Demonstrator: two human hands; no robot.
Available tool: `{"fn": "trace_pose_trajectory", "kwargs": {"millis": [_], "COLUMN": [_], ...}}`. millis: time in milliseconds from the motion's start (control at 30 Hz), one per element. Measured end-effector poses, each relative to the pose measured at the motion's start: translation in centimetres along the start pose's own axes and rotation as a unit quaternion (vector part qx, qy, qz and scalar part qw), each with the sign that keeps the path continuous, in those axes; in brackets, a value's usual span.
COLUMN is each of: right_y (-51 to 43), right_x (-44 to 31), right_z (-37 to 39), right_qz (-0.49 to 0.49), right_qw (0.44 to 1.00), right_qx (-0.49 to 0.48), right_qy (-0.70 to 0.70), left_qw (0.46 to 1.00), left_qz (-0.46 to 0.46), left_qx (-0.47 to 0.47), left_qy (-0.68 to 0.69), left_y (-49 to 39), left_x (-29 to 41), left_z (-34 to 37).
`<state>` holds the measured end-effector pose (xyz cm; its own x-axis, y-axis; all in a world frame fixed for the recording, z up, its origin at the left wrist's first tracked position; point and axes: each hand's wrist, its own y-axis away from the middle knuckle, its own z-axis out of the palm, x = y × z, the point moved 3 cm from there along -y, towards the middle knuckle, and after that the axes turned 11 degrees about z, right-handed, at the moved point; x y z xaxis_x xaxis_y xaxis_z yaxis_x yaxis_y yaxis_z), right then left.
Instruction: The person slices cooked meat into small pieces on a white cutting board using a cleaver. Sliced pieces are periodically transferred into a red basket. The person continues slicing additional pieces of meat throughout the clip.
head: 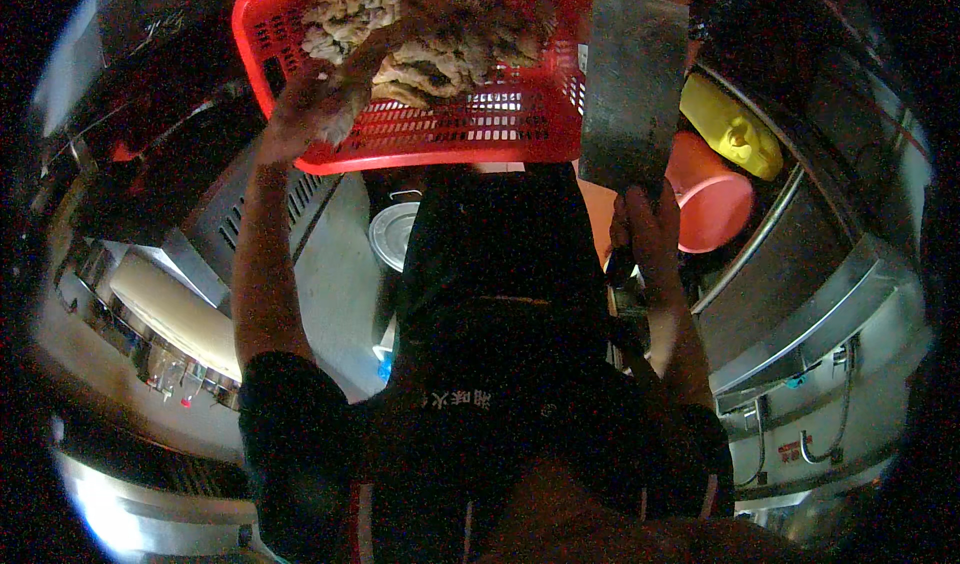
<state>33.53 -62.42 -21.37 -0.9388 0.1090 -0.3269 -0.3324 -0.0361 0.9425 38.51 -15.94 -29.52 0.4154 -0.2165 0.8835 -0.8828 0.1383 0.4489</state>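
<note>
A red plastic basket with slotted sides fills the top middle of the head view. Pale, lumpy pieces of food, perhaps meat, lie heaped inside it. At the basket's left near corner is my left hand, blurred; a pale piece shows by its fingers, and I cannot tell whether they grip it. My right hand is closed on the handle of a broad metal cleaver, whose wide blade stretches away from me along the basket's right side. The handle is mostly covered by my fingers.
Right of the cleaver stand a pink-red plastic tub and a yellow bag or cloth. A round metal lid lies low at the left of my body. Steel counters and faucets run along the right.
</note>
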Motion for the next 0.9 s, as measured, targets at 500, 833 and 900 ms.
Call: {"fn": "trace_pose_trajectory", "kwargs": {"millis": [500, 833, 900], "right_y": [-0.1, -2.2, -2.2], "right_x": [1.3, 4.6, 5.0], "right_z": [-0.1, -3.4, -3.9], "right_qz": [0.051, 0.025, 0.052], "right_qw": [0.994, 0.994, 0.989], "right_qx": [0.099, 0.1, 0.128], "right_qy": [0.015, 0.04, 0.049], "left_qw": [0.789, 0.777, 0.847], "left_qz": [0.02, -0.185, -0.206], "left_qx": [-0.167, 0.123, 0.067], "left_qy": [-0.59, -0.589, -0.486], "left_y": [-7.4, -12.1, -12.3], "left_x": [-14.0, -15.5, -14.9], "left_z": [21.1, 23.1, 22.3]}}
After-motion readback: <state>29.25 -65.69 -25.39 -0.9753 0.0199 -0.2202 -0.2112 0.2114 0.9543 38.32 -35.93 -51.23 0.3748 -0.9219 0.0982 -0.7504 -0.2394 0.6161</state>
